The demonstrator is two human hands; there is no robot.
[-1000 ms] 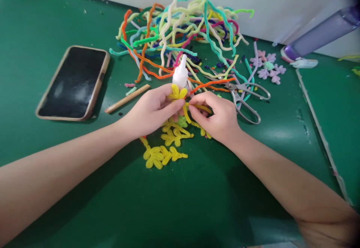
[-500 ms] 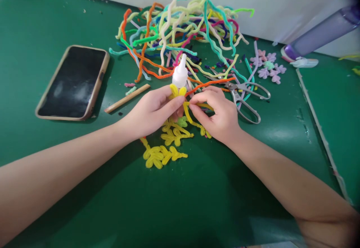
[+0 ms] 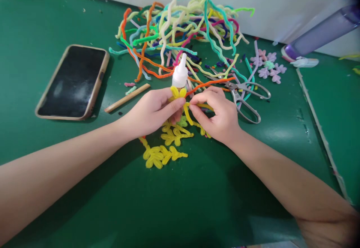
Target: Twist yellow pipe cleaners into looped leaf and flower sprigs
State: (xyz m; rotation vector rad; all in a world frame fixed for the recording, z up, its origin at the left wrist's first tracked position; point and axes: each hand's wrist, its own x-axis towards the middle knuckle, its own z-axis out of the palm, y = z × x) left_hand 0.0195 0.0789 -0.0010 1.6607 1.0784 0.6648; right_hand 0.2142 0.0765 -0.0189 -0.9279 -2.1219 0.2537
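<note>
Between thumb and fingers, my left hand (image 3: 156,109) pinches a yellow pipe cleaner (image 3: 178,92) bent into petal-like loops. My right hand (image 3: 218,111) is closed with thumb and forefinger on a straighter yellow stretch of pipe cleaner, just right of the loops. One end of it hangs down between the hands. Right behind the loops stands a white glue bottle (image 3: 180,73) with a pointed nozzle, its lower part hidden. Below the hands, yellow leaf-shaped pipe cleaner pieces (image 3: 154,157) lie on the green table (image 3: 180,206), with a light green piece partly covered by my fingers.
A heap of coloured pipe cleaners (image 3: 185,26) lies at the back. Scissors (image 3: 239,88) rest right of my right hand, beyond them a lilac flower piece (image 3: 269,65) and a purple bottle (image 3: 323,34). On the left are a phone (image 3: 71,83) and a wooden stick (image 3: 127,98).
The yellow loops in my left hand have dipped very slightly, and the hanging yellow end has shifted a little. Both hands keep their pinch; the rest looks the same.
</note>
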